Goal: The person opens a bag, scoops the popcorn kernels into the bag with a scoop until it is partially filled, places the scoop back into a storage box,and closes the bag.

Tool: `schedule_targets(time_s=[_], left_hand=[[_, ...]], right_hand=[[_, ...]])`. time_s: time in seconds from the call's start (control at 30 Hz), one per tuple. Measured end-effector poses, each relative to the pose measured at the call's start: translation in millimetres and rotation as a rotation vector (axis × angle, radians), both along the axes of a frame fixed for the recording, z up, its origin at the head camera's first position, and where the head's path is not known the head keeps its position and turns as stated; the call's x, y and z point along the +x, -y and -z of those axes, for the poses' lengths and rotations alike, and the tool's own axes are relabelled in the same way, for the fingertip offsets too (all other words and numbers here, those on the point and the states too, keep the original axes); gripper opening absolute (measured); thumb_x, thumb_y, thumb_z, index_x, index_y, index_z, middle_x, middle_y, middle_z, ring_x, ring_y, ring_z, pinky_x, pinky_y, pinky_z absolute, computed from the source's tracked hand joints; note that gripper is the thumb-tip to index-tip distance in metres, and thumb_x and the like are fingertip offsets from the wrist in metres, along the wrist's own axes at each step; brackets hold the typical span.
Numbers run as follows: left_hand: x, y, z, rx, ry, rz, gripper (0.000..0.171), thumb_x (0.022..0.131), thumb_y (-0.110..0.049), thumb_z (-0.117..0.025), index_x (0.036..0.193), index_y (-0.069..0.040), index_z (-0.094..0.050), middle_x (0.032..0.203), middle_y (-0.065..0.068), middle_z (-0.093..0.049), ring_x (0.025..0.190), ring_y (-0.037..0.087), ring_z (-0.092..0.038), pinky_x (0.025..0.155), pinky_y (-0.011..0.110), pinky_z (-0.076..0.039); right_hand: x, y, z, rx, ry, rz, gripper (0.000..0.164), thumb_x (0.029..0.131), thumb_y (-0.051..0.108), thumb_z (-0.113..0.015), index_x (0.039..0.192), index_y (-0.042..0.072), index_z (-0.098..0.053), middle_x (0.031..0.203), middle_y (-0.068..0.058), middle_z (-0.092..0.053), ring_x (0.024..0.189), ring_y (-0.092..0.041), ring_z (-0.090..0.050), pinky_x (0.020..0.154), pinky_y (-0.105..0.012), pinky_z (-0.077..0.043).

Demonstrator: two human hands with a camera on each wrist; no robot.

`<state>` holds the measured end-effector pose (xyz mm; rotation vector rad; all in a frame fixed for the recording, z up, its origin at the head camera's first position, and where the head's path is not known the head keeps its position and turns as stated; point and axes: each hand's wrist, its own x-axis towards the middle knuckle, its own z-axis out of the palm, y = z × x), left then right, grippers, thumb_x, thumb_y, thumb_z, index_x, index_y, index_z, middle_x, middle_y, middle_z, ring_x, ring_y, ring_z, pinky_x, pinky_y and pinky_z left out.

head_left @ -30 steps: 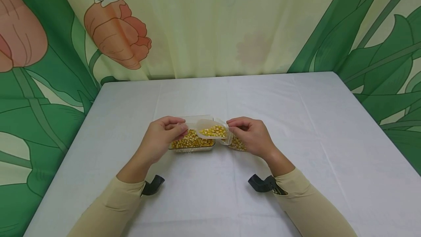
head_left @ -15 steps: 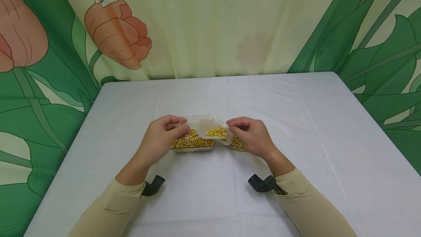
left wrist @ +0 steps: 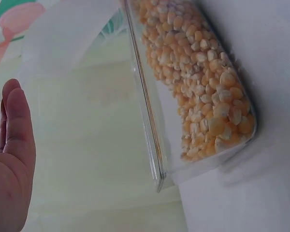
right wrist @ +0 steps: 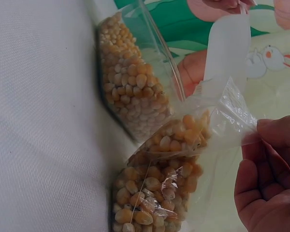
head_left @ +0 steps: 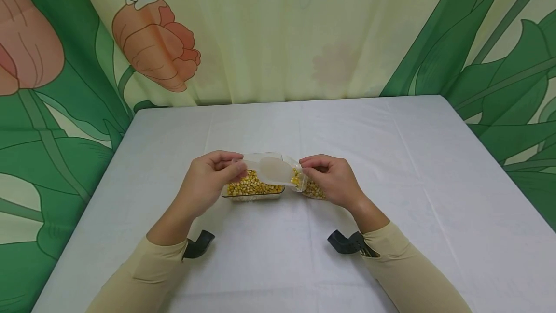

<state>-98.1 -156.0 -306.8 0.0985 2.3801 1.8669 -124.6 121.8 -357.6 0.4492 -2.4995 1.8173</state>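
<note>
My left hand (head_left: 217, 175) pinches the handle of a white translucent scoop (head_left: 275, 170), whose tip reaches into the mouth of a clear plastic bag (right wrist: 166, 179). Between thumb and fingertips, my right hand (head_left: 332, 177) holds the edge of that bag's opening. Corn kernels fill the lower part of the bag, and some yellow ones show just inside its mouth. Beneath the scoop stands a clear rectangular container (left wrist: 157, 181), with a thick layer of corn kernels (left wrist: 203, 92) in it. In the right wrist view the bag stands upright beside the container.
A white cloth covers the table (head_left: 278, 264). Behind it hangs a curtain (head_left: 286, 37) printed with leaves and flowers. A black wrist mount (head_left: 200, 244) juts from the left sleeve, another black mount (head_left: 345, 242) from the right.
The scoop has tipped toward the bag, and the kernels heaped on it have slid off into the bag's mouth. My left hand has shifted slightly; the right hand has kept its place.
</note>
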Motion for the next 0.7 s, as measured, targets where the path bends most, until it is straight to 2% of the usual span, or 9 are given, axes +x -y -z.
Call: schedule_targets(time_s=[0.23, 0.5, 0.7], left_hand=[[-0.1, 4.3, -3.4, -0.027, -0.005, -0.012, 0.028, 0.097, -0.015, -0.068, 0.117, 0.005, -0.064, 0.100, 0.015, -0.071, 0.092, 0.022, -0.070, 0.081, 0.027, -0.058], [-1.8, 10.5, -3.1, -0.061, -0.019, -0.037, 0.030, 0.099, -0.016, -0.067, 0.120, 0.005, -0.064, 0.102, 0.016, -0.071, 0.095, 0.027, -0.069, 0.081, 0.026, -0.058], [-6.0, 19.0, -3.1, -0.074, -0.022, -0.045, 0.034, 0.100, -0.017, -0.065, 0.124, 0.006, -0.062, 0.104, 0.017, -0.071, 0.092, 0.017, -0.070, 0.082, 0.026, -0.057]], right_hand=[[0.4, 0.5, -1.1, 0.002, 0.000, -0.002, 0.008, 0.092, -0.002, -0.069, 0.095, -0.005, -0.075, 0.109, -0.014, -0.072, 0.102, -0.025, -0.068, 0.081, -0.022, -0.056], [0.4, 0.2, -1.0, 0.018, 0.027, 0.026, 0.010, 0.094, 0.002, -0.068, 0.098, -0.002, -0.075, 0.111, -0.013, -0.071, 0.100, -0.023, -0.068, 0.079, -0.021, -0.055], [0.2, 0.2, -0.8, 0.018, 0.032, 0.030, 0.010, 0.094, 0.002, -0.068, 0.099, -0.002, -0.075, 0.111, -0.013, -0.071, 0.098, -0.022, -0.068, 0.078, -0.021, -0.055]])
